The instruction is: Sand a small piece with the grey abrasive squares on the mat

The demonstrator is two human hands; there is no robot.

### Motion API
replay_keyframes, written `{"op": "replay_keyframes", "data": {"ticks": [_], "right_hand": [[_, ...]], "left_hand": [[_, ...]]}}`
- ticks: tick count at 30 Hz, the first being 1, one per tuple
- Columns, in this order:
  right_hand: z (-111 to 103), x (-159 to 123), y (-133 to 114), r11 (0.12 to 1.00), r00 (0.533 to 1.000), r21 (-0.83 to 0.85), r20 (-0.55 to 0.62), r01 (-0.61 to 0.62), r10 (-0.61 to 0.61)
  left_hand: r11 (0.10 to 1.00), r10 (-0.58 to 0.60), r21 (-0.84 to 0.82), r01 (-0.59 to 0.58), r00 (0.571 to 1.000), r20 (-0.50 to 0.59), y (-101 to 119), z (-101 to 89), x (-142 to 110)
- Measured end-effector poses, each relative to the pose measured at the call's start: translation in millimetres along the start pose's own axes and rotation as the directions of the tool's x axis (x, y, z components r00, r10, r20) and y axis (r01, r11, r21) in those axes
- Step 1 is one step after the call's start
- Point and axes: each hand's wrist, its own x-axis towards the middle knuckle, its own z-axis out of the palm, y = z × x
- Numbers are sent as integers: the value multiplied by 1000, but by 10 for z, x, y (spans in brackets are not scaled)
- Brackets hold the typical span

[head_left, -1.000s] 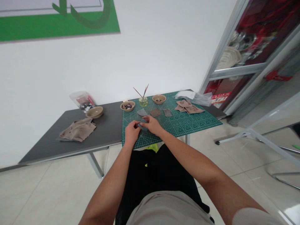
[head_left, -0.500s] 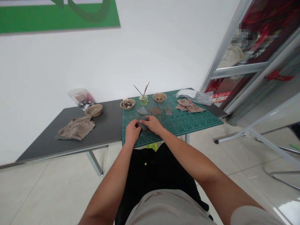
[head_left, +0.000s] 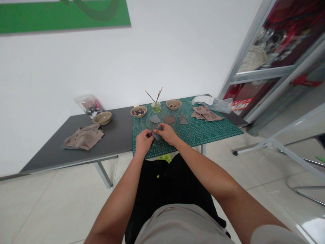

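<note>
Over the near edge of the green cutting mat [head_left: 203, 130], my two hands meet. My right hand [head_left: 167, 134] is closed on a small, dark grey sheet [head_left: 157, 137] that looks like sandpaper, gripped between thumb and fingers. My left hand [head_left: 144, 142] is pinched beside it, its fingertips close against the sheet; what they hold is hidden or too small to name. Just beyond lie a light grey piece [head_left: 154, 118], a brown piece [head_left: 169, 119] and a grey-brown piece [head_left: 182, 120], all flat on the mat.
Behind stand a bowl of small dark and pale pieces [head_left: 138, 111], a glass jar with thin sticks [head_left: 156, 107] and another bowl [head_left: 173, 104]. A crumpled cloth [head_left: 207, 114] and plastic bag [head_left: 220, 104] lie right. Left are a cloth [head_left: 85, 136], a bowl [head_left: 102, 118] and a tipped tub [head_left: 88, 105].
The grey sheet has tilted and shows more of its face between my hands. My right fingers have shifted slightly. The whole view has moved a little.
</note>
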Motion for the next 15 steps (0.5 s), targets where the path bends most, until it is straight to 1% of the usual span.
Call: {"op": "replay_keyframes", "data": {"ticks": [3,7,9,12,15], "right_hand": [[-4,2,-2,999,999,35,-43,-12,14],[4,1,-20,996,1000,84,-5,-18,19],[5,2,-25,993,999,108,-12,-37,38],[-6,6,-28,976,993,200,-58,-86,99],[-28,4,-25,949,992,299,-37,-105,122]], "left_hand": [[997,-3,-71,3,1000,-3,5,-5,2],[994,-37,-99,35,999,-19,19,-15,6],[991,-55,-122,51,998,-29,29,-18,9],[986,-89,-146,81,995,-50,44,-21,15],[986,-102,-144,90,991,-81,53,-25,21]]}}
